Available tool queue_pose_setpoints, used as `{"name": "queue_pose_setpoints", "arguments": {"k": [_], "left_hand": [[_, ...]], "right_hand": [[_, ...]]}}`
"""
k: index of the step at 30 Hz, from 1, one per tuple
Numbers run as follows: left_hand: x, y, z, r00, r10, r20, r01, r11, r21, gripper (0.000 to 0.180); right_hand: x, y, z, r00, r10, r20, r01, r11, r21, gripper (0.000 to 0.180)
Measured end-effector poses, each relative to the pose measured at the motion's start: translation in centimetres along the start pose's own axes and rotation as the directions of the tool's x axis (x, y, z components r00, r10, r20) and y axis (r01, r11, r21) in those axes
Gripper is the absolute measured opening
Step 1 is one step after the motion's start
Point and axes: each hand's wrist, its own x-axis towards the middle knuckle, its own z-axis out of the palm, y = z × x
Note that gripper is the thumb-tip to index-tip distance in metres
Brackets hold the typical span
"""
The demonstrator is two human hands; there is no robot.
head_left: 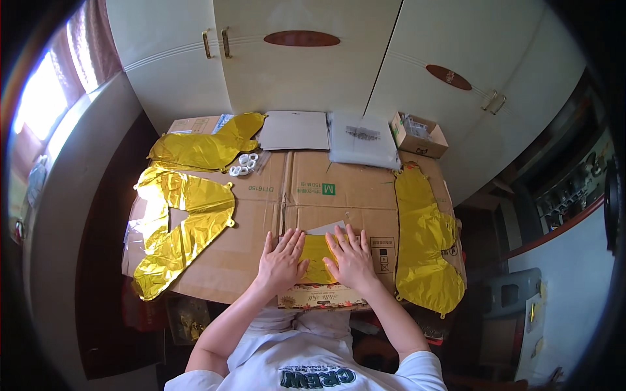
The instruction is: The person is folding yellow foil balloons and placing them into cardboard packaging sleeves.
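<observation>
Near the table's front edge, my left hand (280, 262) lies flat with its fingers stretched out, at the left side of a folded gold foil balloon (317, 259). Across from it, my right hand (353, 262) presses flat on the right side of the same foil, fingers spread. Neither hand grips anything. A pale grey card (327, 228) peeks out beyond the far edge of the foil, partly covered by it and by my fingers. Closer to me is a cream card with an autumn-leaf print (323, 297), its far part covered by the foil.
Flat cardboard (261, 202) covers the table. An A-shaped gold foil balloon (189, 218) and another gold balloon (202, 148) lie left; a third (424, 241) lies right. White tape rolls (244, 164), grey card sheets (295, 130), a clear plastic pack (362, 140) and a small box (419, 135) stand behind.
</observation>
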Motion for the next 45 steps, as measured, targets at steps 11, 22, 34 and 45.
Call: {"name": "queue_pose_setpoints", "arguments": {"k": [11,22,34,45], "left_hand": [[-3.4,1.7,-2.4,0.995,0.083,-0.054,-0.087,0.994,-0.070,0.068],[-10.1,3.1,-2.1,0.960,0.277,-0.029,-0.278,0.959,-0.061,0.057],[-16.0,-0.6,-10.6,0.870,0.416,-0.265,-0.461,0.877,-0.136,0.018],[-18.9,-9.9,-9.1,0.980,0.008,-0.198,0.013,0.994,0.108,0.037]], "right_hand": [[1.0,0.4,0.1,0.965,-0.245,0.092,0.228,0.960,0.166,0.050],[1.4,0.5,0.0,0.955,-0.244,0.171,0.206,0.955,0.214,0.050],[1.1,0.5,0.4,0.958,-0.258,0.128,0.228,0.951,0.211,0.049],[1.0,0.0,0.1,0.963,-0.267,0.040,0.256,0.950,0.180,0.046]]}}
